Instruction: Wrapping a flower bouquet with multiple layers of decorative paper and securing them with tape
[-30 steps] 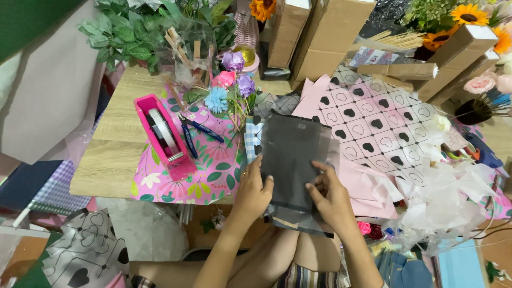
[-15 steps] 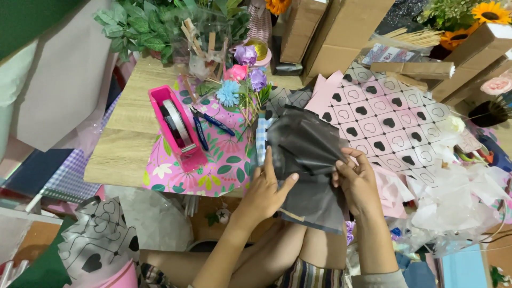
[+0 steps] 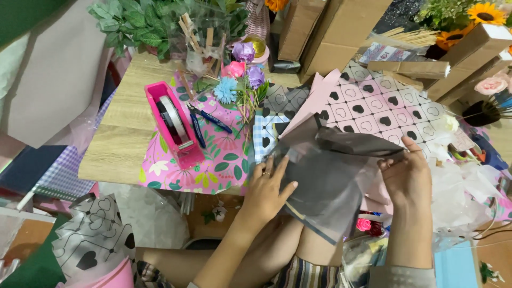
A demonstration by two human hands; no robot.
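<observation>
A dark grey translucent sheet (image 3: pixel 330 176) of wrapping paper lies over the table's front edge and my lap, its top edge folded over. My left hand (image 3: pixel 266 189) presses flat on the sheet's left side with fingers spread. My right hand (image 3: pixel 408 173) grips the folded right edge between thumb and fingers. Under the sheet lies pink paper with black hearts (image 3: pixel 373 104).
A pink tape dispenser (image 3: pixel 173 128) and blue-handled pliers (image 3: pixel 205 122) rest on flowered pink paper (image 3: pixel 208 160). A small bunch of artificial flowers (image 3: pixel 240 74) lies behind. Cardboard boxes (image 3: pixel 330 32), green foliage (image 3: pixel 138 21) and sunflowers (image 3: pixel 482 13) crowd the back. Paper rolls (image 3: pixel 90 240) stand lower left.
The sheet's top edge has been folded down toward me. My right hand moved right to the fold's edge, and my left hand flattened on the sheet.
</observation>
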